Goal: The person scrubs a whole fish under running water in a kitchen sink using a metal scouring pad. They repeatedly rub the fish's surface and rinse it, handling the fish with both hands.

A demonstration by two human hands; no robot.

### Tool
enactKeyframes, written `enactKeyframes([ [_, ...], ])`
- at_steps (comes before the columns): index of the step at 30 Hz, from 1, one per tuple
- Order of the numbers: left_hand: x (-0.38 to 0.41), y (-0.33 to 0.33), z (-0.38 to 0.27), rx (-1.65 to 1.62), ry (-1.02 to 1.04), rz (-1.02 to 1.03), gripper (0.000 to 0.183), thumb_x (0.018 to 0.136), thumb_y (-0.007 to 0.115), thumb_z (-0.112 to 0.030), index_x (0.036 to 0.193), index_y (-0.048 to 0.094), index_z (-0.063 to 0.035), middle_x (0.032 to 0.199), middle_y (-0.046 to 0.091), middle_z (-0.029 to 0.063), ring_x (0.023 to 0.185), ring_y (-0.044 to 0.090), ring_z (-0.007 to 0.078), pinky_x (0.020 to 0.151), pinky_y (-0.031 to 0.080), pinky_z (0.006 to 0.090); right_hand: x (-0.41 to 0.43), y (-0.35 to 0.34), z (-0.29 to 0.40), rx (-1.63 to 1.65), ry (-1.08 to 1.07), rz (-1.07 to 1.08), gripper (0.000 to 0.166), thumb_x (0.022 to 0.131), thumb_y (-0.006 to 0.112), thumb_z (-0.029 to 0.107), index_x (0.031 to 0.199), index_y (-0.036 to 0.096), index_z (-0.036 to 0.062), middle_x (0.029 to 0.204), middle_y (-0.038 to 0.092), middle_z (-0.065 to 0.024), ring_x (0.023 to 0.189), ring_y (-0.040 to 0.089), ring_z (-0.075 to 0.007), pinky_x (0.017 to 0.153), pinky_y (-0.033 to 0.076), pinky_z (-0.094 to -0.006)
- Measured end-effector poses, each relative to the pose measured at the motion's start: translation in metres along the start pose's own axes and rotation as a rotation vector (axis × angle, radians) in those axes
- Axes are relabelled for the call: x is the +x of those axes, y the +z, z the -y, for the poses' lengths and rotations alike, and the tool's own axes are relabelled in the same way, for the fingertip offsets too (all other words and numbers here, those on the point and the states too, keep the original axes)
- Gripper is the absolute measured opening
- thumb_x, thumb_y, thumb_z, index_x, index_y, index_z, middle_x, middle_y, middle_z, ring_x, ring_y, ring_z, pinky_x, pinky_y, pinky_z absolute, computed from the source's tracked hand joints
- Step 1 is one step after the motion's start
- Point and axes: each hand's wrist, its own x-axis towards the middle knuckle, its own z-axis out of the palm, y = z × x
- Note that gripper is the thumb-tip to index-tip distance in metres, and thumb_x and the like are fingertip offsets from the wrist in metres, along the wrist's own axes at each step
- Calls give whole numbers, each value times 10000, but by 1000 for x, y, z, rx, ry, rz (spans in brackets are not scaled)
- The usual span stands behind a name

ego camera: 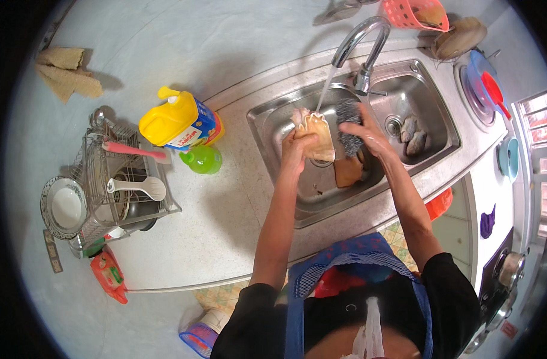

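Note:
My left hand (pixel 299 148) holds a pale tan, wavy-edged piece of food (pixel 319 134), perhaps meat or skin, over the left basin (pixel 278 188) of the steel sink. My right hand (pixel 365 134) grips a grey mesh scrubber (pixel 349 125), slightly blurred, just right of the piece. Water (pixel 326 89) runs from the curved chrome faucet (pixel 365 33) and comes down close behind the piece's top edge. Below my hands, a brown-orange piece (pixel 348 171) lies in the same basin, partly in shadow. Two small fish-like pieces (pixel 412 134) rest in the right basin (pixel 439 112).
Left of the sink stand a yellow jug (pixel 170 119) and a green bottle (pixel 204 159). A wire dish rack (pixel 130 220) holds dishes, with a white slotted spoon (pixel 141 186) on top. A pink basket (pixel 401 13) hangs behind the faucet; a blue basin (pixel 477 83) sits at right.

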Motion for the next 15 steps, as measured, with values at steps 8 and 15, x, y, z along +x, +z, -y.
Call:
enactKeyframes([
  [8,-11,6,-1,-424,-106,78,402,806,571,-170,1167,480,-17,1086,569,105,1008,555,225,880,443,368,14,17,-24,-226,-214,-3,398,699,703,154,1044,578,-2,979,541,-97,914,533,-183,813,420,-280],
  [15,-19,9,2,-589,21,219,454,854,497,-262,1233,439,-18,1191,531,110,1088,515,246,938,398,415,11,26,-16,-200,-210,-36,343,728,682,145,1034,597,16,956,578,-67,881,545,-140,791,433,-271],
])
